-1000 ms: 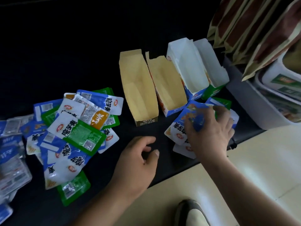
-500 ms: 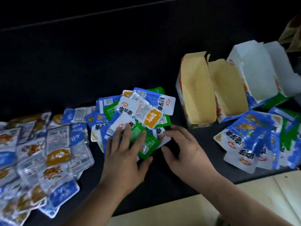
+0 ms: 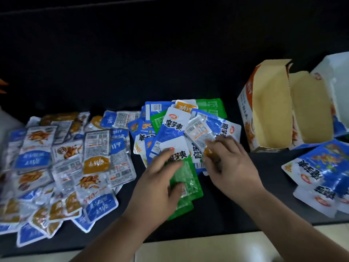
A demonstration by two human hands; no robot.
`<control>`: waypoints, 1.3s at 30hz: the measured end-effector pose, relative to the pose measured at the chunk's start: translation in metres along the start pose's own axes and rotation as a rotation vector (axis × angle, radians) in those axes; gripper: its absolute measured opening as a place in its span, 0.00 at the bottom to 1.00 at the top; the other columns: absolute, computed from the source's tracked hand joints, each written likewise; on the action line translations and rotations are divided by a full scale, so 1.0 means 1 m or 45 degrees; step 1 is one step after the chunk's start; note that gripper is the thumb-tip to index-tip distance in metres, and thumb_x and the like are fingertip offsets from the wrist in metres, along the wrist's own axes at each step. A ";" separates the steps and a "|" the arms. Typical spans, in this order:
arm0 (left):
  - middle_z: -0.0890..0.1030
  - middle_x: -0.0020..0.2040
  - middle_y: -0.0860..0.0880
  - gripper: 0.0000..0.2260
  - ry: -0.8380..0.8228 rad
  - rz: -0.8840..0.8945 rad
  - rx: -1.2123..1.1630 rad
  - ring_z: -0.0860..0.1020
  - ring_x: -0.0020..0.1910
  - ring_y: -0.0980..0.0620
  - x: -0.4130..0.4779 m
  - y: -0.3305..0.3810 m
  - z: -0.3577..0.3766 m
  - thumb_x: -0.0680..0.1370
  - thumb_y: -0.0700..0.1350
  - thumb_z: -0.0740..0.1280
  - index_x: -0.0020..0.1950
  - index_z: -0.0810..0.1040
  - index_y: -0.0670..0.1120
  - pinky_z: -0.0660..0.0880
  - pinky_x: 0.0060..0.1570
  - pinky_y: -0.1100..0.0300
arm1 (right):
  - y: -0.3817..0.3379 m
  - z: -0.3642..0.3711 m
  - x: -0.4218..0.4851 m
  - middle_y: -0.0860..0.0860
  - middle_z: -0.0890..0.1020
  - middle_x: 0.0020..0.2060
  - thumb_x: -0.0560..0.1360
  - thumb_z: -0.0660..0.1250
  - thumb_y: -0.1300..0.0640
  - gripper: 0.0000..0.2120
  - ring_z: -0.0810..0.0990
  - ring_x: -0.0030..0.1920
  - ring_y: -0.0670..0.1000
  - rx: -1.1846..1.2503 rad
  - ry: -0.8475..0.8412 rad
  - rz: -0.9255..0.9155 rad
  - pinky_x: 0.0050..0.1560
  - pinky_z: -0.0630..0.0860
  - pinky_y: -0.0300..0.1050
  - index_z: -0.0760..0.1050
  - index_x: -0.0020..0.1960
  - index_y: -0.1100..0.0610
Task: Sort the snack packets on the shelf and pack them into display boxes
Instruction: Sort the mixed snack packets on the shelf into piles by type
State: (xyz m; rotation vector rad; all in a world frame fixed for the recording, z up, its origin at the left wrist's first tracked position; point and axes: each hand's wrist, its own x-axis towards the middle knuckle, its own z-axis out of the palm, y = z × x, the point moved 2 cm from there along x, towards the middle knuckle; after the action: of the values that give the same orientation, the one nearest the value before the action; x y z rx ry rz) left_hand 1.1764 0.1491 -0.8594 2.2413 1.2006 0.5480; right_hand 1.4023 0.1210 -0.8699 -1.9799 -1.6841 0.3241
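SORTING THE HEAP: The mixed pile of snack packets (image 3: 177,129) lies mid-shelf, its blue, green and orange faces overlapping. My left hand (image 3: 156,188) rests flat and spread on a green packet (image 3: 187,176) at the pile's near edge. My right hand (image 3: 232,167), just beside it but not touching, pinches the near end of a clear packet with orange print (image 3: 198,131) that lies across the blue ones.

The clear packet should come out best drawn low and towards me, with the left hand pressing down. These films look slick, and a quick tug could drag neighbours over the front of the shelf (image 3: 226,210). It seems sound to take one kind at a time and square each batch face-up before lifting.

To the left spreads a wide scatter of grey-and-blue packets (image 3: 66,157). To the right a stack of blue packets (image 3: 321,167) sits near the shelf front. Behind it the display boxes (image 3: 272,110) stand side by side, the nearest two showing bare card inside. They look narrow, so aligned batches should drop in more cleanly than loose handfuls.
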 end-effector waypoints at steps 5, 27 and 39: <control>0.69 0.74 0.53 0.39 0.141 -0.257 0.069 0.71 0.72 0.52 -0.008 -0.001 -0.004 0.69 0.57 0.81 0.77 0.72 0.47 0.72 0.67 0.57 | 0.001 -0.009 -0.023 0.51 0.79 0.57 0.76 0.72 0.44 0.15 0.79 0.58 0.60 -0.111 0.035 -0.024 0.53 0.81 0.55 0.80 0.60 0.48; 0.73 0.62 0.52 0.35 0.024 -0.308 0.170 0.73 0.61 0.47 0.017 0.004 -0.005 0.70 0.64 0.73 0.73 0.74 0.50 0.75 0.59 0.51 | 0.001 -0.016 -0.022 0.47 0.79 0.57 0.77 0.68 0.40 0.14 0.79 0.57 0.56 -0.220 -0.040 -0.003 0.45 0.81 0.49 0.79 0.59 0.44; 0.72 0.61 0.47 0.36 -0.142 -0.634 0.422 0.75 0.60 0.45 0.058 0.031 -0.004 0.73 0.77 0.59 0.63 0.73 0.47 0.79 0.48 0.51 | 0.004 -0.017 -0.025 0.47 0.80 0.54 0.79 0.64 0.42 0.13 0.81 0.51 0.56 -0.182 -0.018 -0.014 0.39 0.78 0.45 0.80 0.57 0.46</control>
State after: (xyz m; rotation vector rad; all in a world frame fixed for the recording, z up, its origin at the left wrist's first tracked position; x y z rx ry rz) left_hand 1.2242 0.1851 -0.8308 2.0705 1.8134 0.0277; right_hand 1.4094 0.0922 -0.8613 -2.0738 -1.7708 0.2198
